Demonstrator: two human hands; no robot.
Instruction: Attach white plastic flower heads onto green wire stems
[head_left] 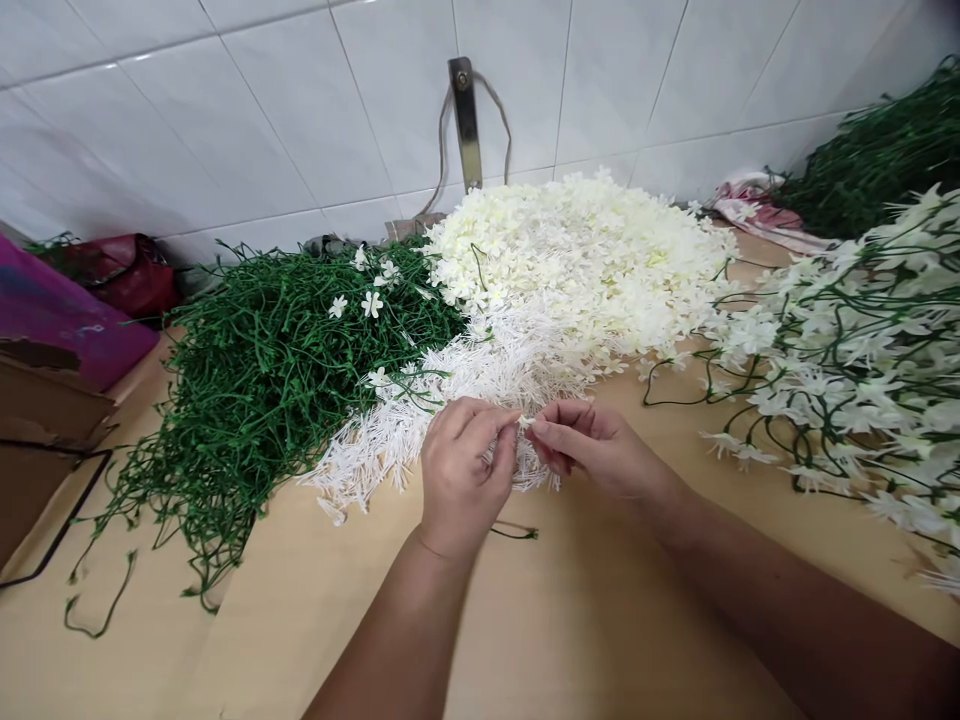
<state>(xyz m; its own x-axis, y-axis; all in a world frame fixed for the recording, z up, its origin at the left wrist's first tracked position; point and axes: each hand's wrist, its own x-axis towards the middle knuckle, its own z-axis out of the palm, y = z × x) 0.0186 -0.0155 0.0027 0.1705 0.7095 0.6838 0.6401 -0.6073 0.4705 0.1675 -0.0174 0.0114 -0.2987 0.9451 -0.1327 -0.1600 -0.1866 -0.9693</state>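
My left hand (463,470) and my right hand (592,447) meet over the wooden table (570,620), both with fingers pinched. Between their fingertips is a small white plastic flower piece (524,423). A thin green stem (515,531) trails from under my left hand onto the table. Just behind the hands lies a pile of white plastic sprigs (457,395). A heap of cream flower heads (577,265) sits further back.
A big tangle of green stems (262,370) covers the left. Stems with white flowers attached (855,360) lie on the right, more green stems (885,150) behind them. A purple bag (52,315) and cardboard box (37,420) stand far left, below a tiled wall (300,110).
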